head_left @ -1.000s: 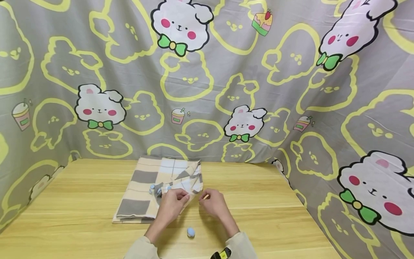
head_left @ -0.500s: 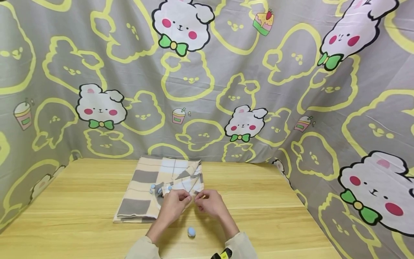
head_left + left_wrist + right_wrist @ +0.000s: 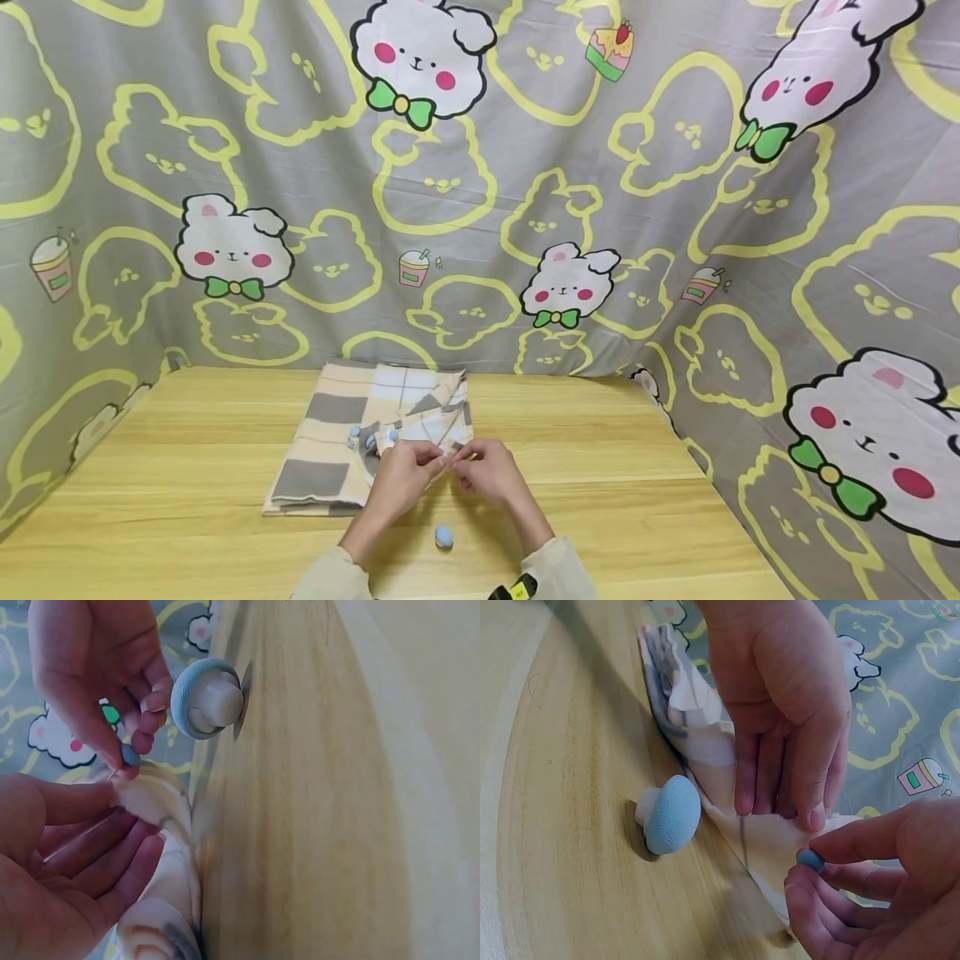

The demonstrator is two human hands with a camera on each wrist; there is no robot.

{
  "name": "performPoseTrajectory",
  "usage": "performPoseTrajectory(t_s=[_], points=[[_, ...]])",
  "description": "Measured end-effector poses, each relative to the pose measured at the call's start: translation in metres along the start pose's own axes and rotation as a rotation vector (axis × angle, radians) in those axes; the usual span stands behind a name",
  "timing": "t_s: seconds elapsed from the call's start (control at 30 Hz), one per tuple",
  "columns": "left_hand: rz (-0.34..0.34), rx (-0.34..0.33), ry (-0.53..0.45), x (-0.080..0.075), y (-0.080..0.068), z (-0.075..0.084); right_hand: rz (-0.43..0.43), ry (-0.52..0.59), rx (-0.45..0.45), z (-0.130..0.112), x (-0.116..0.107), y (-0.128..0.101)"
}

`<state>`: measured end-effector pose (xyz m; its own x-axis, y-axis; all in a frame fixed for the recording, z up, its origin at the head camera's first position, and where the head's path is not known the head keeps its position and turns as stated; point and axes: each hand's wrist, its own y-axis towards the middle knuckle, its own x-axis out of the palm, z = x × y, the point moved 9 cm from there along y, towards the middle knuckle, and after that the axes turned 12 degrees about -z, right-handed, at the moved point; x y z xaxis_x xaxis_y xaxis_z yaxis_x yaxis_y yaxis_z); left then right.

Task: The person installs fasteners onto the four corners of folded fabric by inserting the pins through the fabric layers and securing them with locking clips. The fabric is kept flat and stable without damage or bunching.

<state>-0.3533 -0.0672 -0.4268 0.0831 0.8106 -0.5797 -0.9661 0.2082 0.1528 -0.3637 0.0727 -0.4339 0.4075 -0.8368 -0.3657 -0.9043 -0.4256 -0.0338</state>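
Left hand (image 3: 406, 472) pinches beige-grey plaid cloth (image 3: 337, 429); right hand (image 3: 492, 472) pinches small round blue knob (image 3: 810, 860), seen only in wrist views.

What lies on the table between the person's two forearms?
A blue-and-white knob, with bare wood of the table around it; the head view shows this.

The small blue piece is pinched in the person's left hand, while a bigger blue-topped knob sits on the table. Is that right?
Not quite: the right hand pinches the small blue piece, as the right wrist view shows. The bigger blue-topped knob does sit on the table.
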Motion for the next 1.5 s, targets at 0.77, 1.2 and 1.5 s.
performPoseTrajectory(t_s=[0.77,1.2,1.5], points=[[-0.020,-0.016,-0.072,0.000,-0.001,0.005,-0.020,0.080,0.005,0.010,0.002,0.005],[-0.003,-0.027,-0.084,-0.002,0.000,0.003,-0.195,0.324,0.095,0.022,0.010,0.007],[0.000,-0.009,-0.050,-0.002,-0.002,0.005,-0.266,0.374,0.105,0.022,0.016,0.007]])
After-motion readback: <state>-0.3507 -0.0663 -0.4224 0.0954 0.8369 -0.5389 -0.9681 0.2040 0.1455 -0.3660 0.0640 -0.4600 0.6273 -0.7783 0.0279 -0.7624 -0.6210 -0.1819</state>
